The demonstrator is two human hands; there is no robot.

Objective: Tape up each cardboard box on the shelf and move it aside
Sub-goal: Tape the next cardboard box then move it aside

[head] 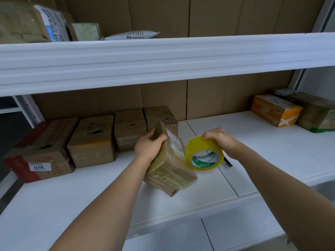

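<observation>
Shelf: the white shelf fills the lower frame, its bare front edge nearest
Box in hand: a small cardboard box sits tilted at centre frame, one lower corner on the shelf, glossy tape already across its faces and a white label on the upper side
Left hand: the left hand grips the box's top edge, thumb and fingers curled over it
Right hand: the right hand holds the yellow tape roll by its upper rim, fingers curled round it; the roll stands just beside the box's right face, apparently joined to it by a strip
Handling: looks light and stiff, one hand tips it easily; taped faces likely slick, so edges and corners seem the safer hold
Behind roll: a dark slim tool, partly hidden
Left rear: a row of taped boxes against the back wall
Upper right: an orange box well apart
</observation>
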